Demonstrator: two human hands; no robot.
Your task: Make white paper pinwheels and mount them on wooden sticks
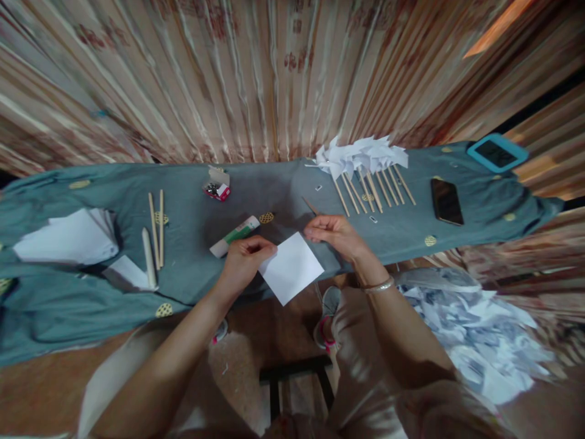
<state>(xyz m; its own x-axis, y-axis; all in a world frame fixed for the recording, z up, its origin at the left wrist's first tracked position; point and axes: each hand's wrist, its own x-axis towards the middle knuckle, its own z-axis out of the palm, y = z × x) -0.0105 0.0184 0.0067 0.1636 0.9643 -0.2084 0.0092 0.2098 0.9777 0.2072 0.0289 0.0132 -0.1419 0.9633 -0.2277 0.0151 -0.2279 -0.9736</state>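
Observation:
A white square of paper (291, 268) is turned with one corner toward me over the table's front edge. Its left corner is pinched between the thumb and fingers of my left hand (244, 262). Beside the upper right edge of the paper, my right hand (336, 235) is closed, thumb against fingers; a thin brown stick (311, 205) sticks out just above the fingertips, and whether they grip it is unclear. Just behind my left hand lies a green and white glue tube (237, 235). Farther back, a small open red and white box (218, 186) holds shiny metal bits.
Paper pinwheels (361, 155) on wooden sticks line the back right, near a phone (446, 201) and a blue-framed device (498, 152). At left are a paper stack (68, 238), two sticks (156, 228) and a white pointed tool (148, 259). Paper scraps (479, 335) fill a bag below right.

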